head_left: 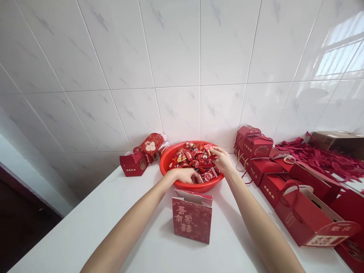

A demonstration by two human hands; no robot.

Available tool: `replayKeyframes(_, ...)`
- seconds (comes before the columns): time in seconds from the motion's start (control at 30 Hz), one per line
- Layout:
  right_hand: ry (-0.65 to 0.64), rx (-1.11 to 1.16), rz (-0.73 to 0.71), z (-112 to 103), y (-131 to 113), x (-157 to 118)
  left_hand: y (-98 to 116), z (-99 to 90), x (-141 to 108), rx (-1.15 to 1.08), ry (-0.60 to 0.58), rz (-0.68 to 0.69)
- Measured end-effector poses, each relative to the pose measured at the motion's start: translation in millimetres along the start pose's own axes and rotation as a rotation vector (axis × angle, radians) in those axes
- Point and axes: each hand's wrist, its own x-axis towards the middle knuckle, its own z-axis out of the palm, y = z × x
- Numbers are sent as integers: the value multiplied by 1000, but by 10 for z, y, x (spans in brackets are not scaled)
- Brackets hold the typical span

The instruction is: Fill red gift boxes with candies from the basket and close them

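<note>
A round red plastic basin (164,167) stands on the white table, filled with red-wrapped candies (196,161). Both of my hands are inside it. My left hand (188,175) reaches over the near rim, its fingers curled down among the candies; what lies under the fingertips is hidden. At the right side, my right hand (222,159) pinches a red candy packet (209,147) between thumb and fingers. Between my forearms, just in front of the basin, a dark red gift box (192,220) with pale lettering stands upright, its top flaps open.
Several red gift boxes (261,167) with rope handles line the right side of the table. Behind them are a heap of dark red ribbons (321,159) and a cardboard box (338,142). More red boxes (135,163) stand at the back left, against the tiled wall (179,110).
</note>
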Motion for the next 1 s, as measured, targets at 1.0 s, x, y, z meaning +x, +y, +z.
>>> replayKeyframes(1.0, 6, 244, 55, 6, -84, -51, -149, 39, 19, -358, 918, 3)
